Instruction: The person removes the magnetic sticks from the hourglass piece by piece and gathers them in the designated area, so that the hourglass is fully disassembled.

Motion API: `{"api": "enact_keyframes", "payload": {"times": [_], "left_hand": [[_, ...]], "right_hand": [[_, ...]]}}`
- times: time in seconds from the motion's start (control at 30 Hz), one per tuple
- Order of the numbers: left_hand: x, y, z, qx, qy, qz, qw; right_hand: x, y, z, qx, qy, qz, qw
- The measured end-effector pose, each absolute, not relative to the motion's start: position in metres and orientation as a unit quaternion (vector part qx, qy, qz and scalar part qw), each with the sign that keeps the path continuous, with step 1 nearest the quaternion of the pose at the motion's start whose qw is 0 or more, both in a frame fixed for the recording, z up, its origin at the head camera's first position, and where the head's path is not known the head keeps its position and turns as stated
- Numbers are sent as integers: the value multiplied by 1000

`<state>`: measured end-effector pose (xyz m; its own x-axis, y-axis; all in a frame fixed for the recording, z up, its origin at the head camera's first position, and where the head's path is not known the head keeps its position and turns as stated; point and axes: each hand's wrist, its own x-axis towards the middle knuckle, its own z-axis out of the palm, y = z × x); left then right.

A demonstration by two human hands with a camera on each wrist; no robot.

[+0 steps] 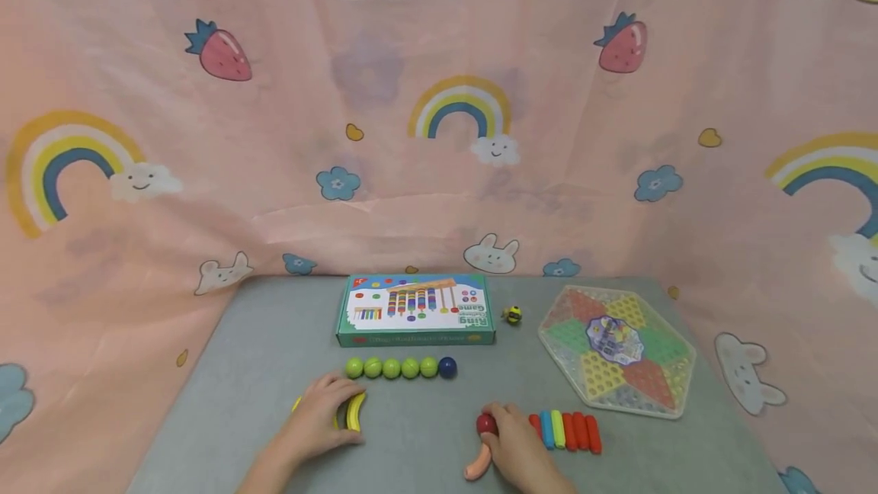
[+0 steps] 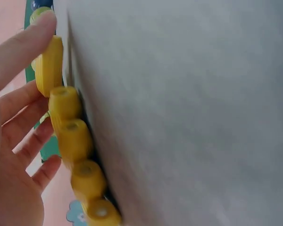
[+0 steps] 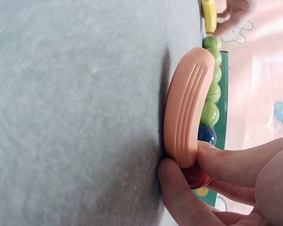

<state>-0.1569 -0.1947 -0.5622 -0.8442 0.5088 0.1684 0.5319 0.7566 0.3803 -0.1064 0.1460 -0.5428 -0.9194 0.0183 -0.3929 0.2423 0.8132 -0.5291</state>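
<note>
My left hand (image 1: 318, 414) spans a yellow curved toy banana (image 1: 355, 412), holding it between thumb and fingers near its two ends. More yellow pieces (image 2: 75, 141) stand in a row beside it, mostly hidden behind the hand in the head view. My right hand (image 1: 517, 444) pinches a small red ball (image 1: 485, 424) between thumb and fingertips. Against those fingertips lies the end of a pinkish-orange toy sausage (image 3: 186, 108) with grooves along it. Just right of the right hand is a row of red, blue and yellow-green sticks (image 1: 576, 431).
Several green balls and one dark blue ball (image 1: 447, 367) line up before a green Ring Game box (image 1: 414, 311). A small yellow-and-black toy (image 1: 512, 315) sits by the box. At the right lies a hexagonal board (image 1: 617, 349). A patterned pink cloth (image 1: 439, 212) hangs behind the grey table.
</note>
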Motion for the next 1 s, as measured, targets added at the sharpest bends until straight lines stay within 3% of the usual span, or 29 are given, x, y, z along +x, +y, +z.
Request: {"api": "enact_keyframes", "payload": {"times": [0.6,0.77,1.0], "left_hand": [[-152,-204,-562,-235,-945,-229,-1],[-141,-166,-551,-235,-927,-292,-3],[-119,-79,-547,-310,-913,-250,-90]], "right_hand": [[-104,148,-543,60,929,-312,191],[-103,146,-544,63,929,-322,169],[-99,139,-541,84,932,-323,141]]}}
